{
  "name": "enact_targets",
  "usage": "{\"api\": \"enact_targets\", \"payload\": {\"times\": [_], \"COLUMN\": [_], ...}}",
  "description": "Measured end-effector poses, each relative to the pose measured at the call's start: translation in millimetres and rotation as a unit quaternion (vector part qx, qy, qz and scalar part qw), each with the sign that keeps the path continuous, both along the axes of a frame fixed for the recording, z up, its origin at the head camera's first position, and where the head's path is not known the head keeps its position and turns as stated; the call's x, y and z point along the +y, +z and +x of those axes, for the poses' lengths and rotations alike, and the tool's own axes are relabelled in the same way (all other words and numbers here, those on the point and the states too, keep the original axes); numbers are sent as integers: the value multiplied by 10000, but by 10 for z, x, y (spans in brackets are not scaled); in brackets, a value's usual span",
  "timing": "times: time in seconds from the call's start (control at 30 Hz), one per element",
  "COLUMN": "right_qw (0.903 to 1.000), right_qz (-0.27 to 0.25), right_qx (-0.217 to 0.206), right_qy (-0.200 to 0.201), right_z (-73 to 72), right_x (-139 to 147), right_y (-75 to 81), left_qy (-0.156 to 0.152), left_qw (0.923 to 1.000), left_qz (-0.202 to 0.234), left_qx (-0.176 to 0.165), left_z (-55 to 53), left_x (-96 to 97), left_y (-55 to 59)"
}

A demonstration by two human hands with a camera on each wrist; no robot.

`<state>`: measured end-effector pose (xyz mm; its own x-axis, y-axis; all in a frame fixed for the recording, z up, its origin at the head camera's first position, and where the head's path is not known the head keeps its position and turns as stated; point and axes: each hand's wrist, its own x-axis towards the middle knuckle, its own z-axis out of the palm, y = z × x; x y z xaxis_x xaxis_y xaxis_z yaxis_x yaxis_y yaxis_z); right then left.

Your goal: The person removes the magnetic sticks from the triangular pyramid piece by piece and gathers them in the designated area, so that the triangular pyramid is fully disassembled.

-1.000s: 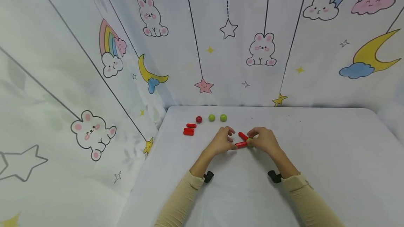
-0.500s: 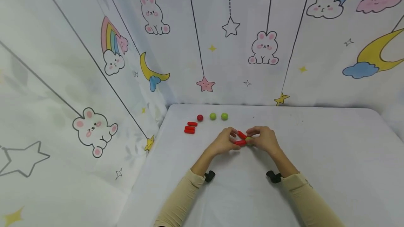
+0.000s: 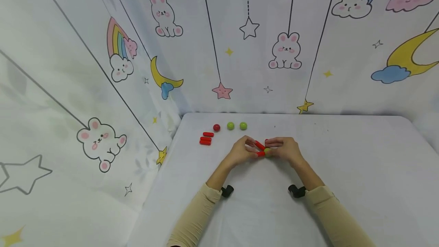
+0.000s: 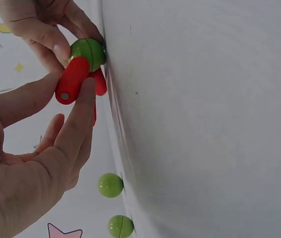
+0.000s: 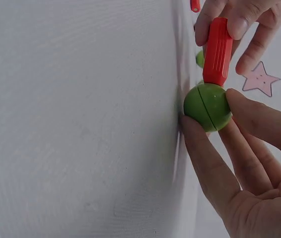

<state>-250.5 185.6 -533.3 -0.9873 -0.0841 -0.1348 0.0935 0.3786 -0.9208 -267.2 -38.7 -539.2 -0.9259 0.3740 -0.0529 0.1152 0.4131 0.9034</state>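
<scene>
My right hand [image 3: 286,149] pinches a glossy green ball [image 5: 207,107], thin seam round it, between thumb and fingertips. A red ridged rod [image 5: 218,52] meets the ball end-on. My left hand [image 3: 240,152] grips that rod between thumb and fingers; its free end bears a small grey metallic disc in the left wrist view. A second red rod [image 3: 259,145] slants away from the ball toward the left fingers. In the left wrist view, part of a red rod [image 4: 100,83] shows below the ball, partly hidden by the gripped one.
On the white table [image 3: 343,170], two more green balls [image 3: 230,125] and a red ball [image 3: 217,127] stand along the back left. Beside them lie three red rods [image 3: 205,142]. A cartoon-printed white curtain [image 3: 205,48] rises behind and at the left.
The left fingers have come in round the near red rod. The green ball and its rods have shifted slightly left with the right hand, and the hands are closer together.
</scene>
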Motion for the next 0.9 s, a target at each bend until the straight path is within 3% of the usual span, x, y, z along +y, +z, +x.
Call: {"api": "enact_targets", "payload": {"times": [0.17,0.57,0.77,0.9], "right_qw": [9996,9997,9991,9987], "right_qz": [-218,50,346,324], "right_qx": [-157,-227,-241,-379], "right_qy": [4,21,-91,-113], "right_z": [-20,-32,-32,-18], "right_x": [7,40,47,36], "right_y": [5,31,42,30], "left_qy": [40,169,537,693], "left_qw": [9998,9993,9978,9962], "left_qz": [151,252,335,430], "left_qx": [-103,-232,-189,-293], "left_z": [-10,-20,-54,-58], "left_x": [-11,-20,-215,-386], "left_y": [-7,38,141,136]}}
